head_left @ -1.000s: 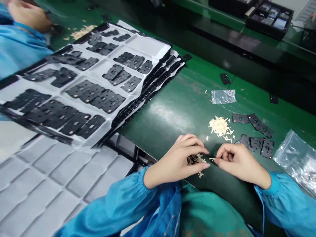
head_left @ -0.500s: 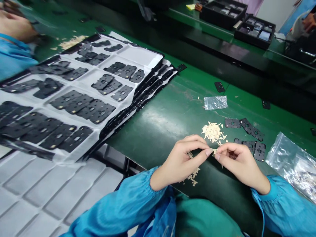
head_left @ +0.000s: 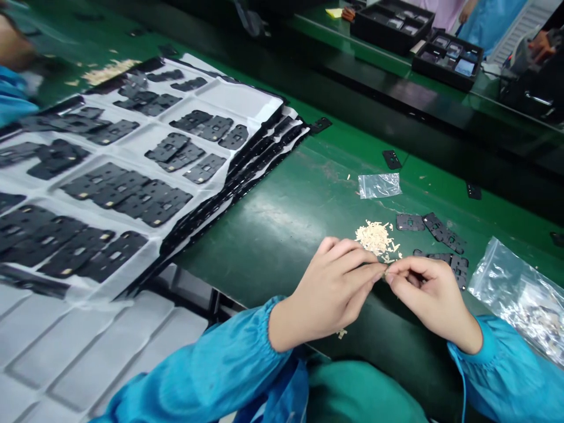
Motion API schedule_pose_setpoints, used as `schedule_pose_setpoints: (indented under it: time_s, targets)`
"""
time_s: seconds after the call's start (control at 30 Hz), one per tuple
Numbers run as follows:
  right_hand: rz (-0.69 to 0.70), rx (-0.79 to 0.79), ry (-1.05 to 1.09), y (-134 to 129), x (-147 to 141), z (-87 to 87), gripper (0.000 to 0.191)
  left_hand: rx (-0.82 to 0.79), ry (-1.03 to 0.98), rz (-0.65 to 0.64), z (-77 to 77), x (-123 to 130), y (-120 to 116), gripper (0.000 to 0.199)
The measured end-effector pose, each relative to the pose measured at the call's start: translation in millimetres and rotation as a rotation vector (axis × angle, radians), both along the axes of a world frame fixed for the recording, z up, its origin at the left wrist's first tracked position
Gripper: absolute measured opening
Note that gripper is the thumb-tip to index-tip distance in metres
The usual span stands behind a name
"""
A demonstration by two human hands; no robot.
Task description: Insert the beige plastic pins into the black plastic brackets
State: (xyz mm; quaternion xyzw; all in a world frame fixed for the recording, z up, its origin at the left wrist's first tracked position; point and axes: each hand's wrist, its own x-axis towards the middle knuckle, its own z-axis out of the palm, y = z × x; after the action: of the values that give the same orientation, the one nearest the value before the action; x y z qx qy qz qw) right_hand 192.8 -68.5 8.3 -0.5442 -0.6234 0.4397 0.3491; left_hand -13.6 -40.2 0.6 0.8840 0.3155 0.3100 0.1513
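My left hand (head_left: 337,291) and my right hand (head_left: 429,294) meet fingertip to fingertip over the green table. Both are closed in a pinch on a small cream-coloured piece (head_left: 386,274), which their fingers mostly cover. Just beyond the left fingers lies a heap of similar cream pieces (head_left: 374,236). A few more such pieces (head_left: 342,333) show below my left hand, partly hidden by it. Several flat black plates with cut-outs (head_left: 409,222) lie beyond my right hand, some of them overlapping.
On the left, stacked trays (head_left: 106,217) hold many black plates on white lining. A small clear bag (head_left: 379,185) lies beyond the heap, and a larger filled plastic bag (head_left: 520,294) is at right. Another person's sleeve (head_left: 15,97) shows top left; divided black boxes (head_left: 447,59) stand at the back.
My left hand has rolled over, its back now turned up and its fingers closer to the right ones. The cream piece, plainer before, is now mostly covered. The other person's hand has shifted left.
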Motion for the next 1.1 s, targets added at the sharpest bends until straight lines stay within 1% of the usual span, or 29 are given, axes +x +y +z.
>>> schedule_pose_setpoints:
  time_s: [0.07, 0.13, 0.23, 0.37, 0.53, 0.63, 0.7, 0.77, 0.8, 0.87, 0.93, 0.97, 1.0, 1.1]
  targets:
    - [0.022, 0.074, -0.073, 0.4, 1.5, 1.8, 0.014, 0.008, 0.045, -0.040, 2.6, 0.4, 3.0, 0.020]
    - [0.036, 0.140, -0.148, 1.0, 3.2, 2.7, 0.014, 0.059, 0.094, -0.060, 3.7, 0.9, 5.5, 0.023]
    - [0.041, 0.179, -0.222, 1.7, 4.8, 3.3, 0.014, 0.134, 0.163, -0.081, 2.6, 2.2, 7.4, 0.029]
    - [0.048, 0.142, -0.238, 3.2, 5.4, 3.0, 0.014, 0.146, 0.216, -0.089, 0.4, 5.1, 7.0, 0.029]
    - [0.041, 0.059, -0.177, 6.5, 6.6, 1.6, 0.014, 0.032, 0.147, -0.056, -2.3, 5.9, 11.4, 0.023]
    - [0.024, 0.015, -0.109, 8.4, 7.8, 1.8, 0.013, -0.023, 0.129, 0.005, -8.3, 3.4, 18.7, 0.023]
    - [0.007, -0.018, -0.056, 9.7, 8.7, 1.8, 0.013, -0.090, 0.128, 0.068, -12.4, 2.0, 23.2, 0.023]
    - [-0.011, -0.057, -0.005, 11.2, 9.8, 1.4, 0.011, -0.219, 0.046, 0.096, -14.1, 2.1, 25.9, 0.018]
    - [-0.020, -0.077, 0.022, 11.9, 10.2, 1.0, 0.010, -0.322, -0.034, 0.077, -13.8, 2.8, 26.5, 0.016]
    - [-0.039, -0.117, 0.071, 13.2, 10.8, 0.5, 0.010, -0.570, -0.225, -0.008, -11.2, 5.5, 26.5, 0.016]
    - [-0.056, -0.149, 0.111, 14.3, 10.6, 0.6, 0.013, -0.755, -0.370, -0.060, -7.4, 8.5, 26.0, 0.016]
    - [-0.062, -0.159, 0.126, 14.7, 10.4, 0.9, 0.014, -0.798, -0.405, -0.062, -5.4, 9.6, 25.9, 0.016]
    - [-0.064, -0.166, 0.138, 14.9, 10.0, 1.5, 0.014, -0.807, -0.419, -0.058, -3.4, 10.4, 26.0, 0.015]
    - [-0.042, -0.186, 0.162, 14.8, 9.4, 3.8, 0.012, -0.719, -0.373, -0.089, 3.5, 9.7, 27.8, 0.015]
